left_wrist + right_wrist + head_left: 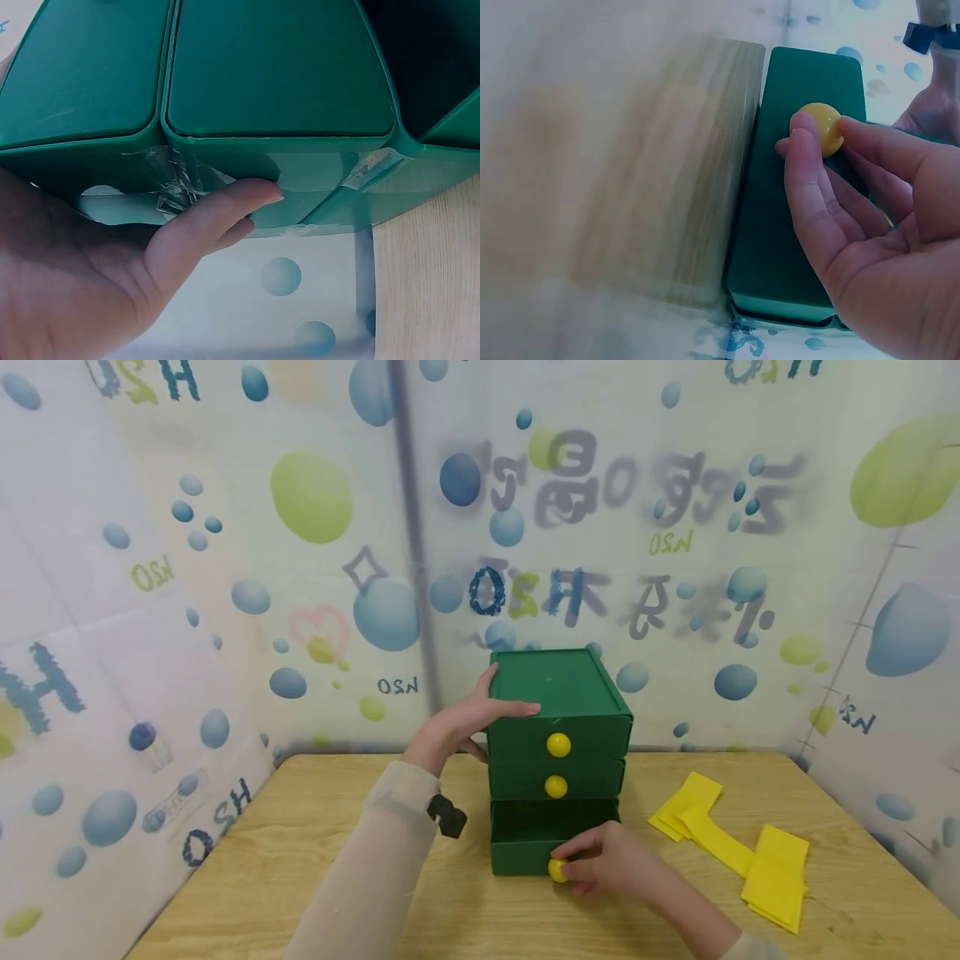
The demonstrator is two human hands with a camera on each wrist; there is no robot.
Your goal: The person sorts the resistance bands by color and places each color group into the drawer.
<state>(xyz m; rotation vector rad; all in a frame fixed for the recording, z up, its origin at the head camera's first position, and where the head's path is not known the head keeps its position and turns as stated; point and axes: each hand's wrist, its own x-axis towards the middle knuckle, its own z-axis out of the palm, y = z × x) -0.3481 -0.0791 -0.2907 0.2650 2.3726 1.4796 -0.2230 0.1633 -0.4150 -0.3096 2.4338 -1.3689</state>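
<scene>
A green drawer box (558, 685) with three stacked drawers stands on the table, each drawer front bearing a round yellow knob. The bottom drawer (517, 857) is pulled out; its dark inside shows no contents. My right hand (611, 864) pinches the yellow knob (823, 129) of that drawer between thumb and fingers. My left hand (468, 718) rests against the box's upper left side, one finger lying over the top edge. In the left wrist view, clear tape (300, 180) runs along the box's side beside the left hand's fingers. The upper two drawers are closed.
Folded yellow cloth or paper strips (723, 843) lie on the wooden table (300, 852) to the right of the box. A patterned curtain (315, 577) hangs behind the table and at both sides.
</scene>
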